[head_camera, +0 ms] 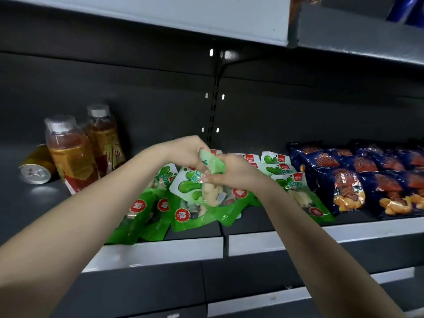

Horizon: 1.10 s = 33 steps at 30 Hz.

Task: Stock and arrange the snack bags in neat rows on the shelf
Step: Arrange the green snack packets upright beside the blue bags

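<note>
Hands (186, 154) (232, 173) around crumpled glossy green bag (213, 164)

Bottles (68, 154) left of snack bags (183, 203)

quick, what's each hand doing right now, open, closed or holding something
left hand: closed, holding the top of a green snack bag
right hand: closed, holding the same green snack bag

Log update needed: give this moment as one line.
left hand, right hand: grip green snack bag | other green bags: heaped | blue bags: rowed right
</note>
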{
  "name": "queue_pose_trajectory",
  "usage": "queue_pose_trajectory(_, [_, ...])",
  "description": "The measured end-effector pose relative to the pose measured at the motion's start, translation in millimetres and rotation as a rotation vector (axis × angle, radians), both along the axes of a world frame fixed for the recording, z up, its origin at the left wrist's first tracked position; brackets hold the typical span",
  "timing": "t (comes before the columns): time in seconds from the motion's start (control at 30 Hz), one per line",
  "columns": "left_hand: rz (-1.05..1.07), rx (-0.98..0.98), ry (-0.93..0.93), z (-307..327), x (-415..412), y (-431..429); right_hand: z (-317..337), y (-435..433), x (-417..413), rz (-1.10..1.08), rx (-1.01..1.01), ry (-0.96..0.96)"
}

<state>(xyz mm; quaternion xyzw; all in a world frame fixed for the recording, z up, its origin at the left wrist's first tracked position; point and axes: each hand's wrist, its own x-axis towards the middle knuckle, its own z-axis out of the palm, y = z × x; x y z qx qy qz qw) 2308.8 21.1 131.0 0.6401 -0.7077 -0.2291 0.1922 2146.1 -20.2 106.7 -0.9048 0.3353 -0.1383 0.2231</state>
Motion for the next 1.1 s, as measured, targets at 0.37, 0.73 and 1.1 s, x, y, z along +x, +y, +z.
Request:
queue_pose_trajectory(0.37, [0.203,-0.007,0.553,-49.0,-24.0,-19.1,-43.0,-27.2,-56.6,-0.319,0.460,-0.405])
queue_pose_trajectory(0.73, [0.348,-0.168,-0.060,-76.4,-57.5,-52.9,-51.4,-51.8,-108.8,-0.575,0.315,-0.184])
queue_pose_trajectory(1.1, [0.321,-0.062,-0.413,-122.3,-89.8,-70.5,-78.4,-52.9,-92.5,-0.574,0.040,-0.020])
